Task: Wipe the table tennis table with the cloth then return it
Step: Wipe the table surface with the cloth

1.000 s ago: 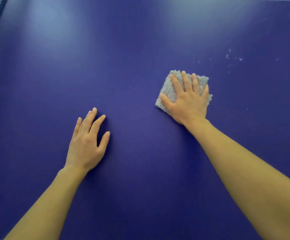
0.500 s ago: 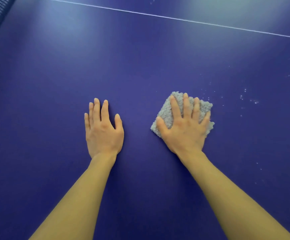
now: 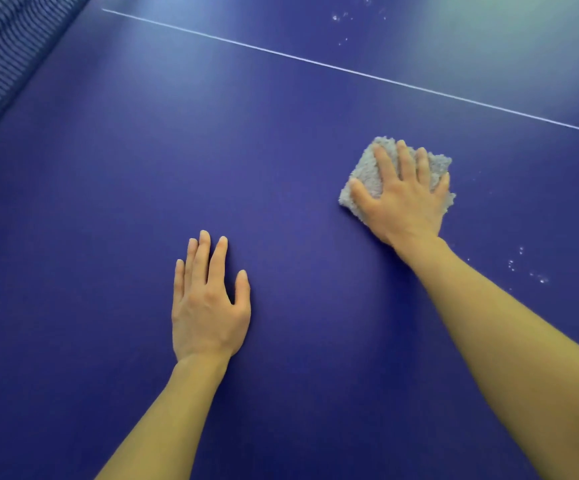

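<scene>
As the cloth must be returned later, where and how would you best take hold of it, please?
Probably pinch the cloth at its far-left corner, from above. It lies flat on the table, and the right hand pressing it covers the near part; that fluffy corner lies free.

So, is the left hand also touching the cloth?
No, the left hand lies flat on the bare table, apart from the cloth, which only the right hand presses.
</scene>
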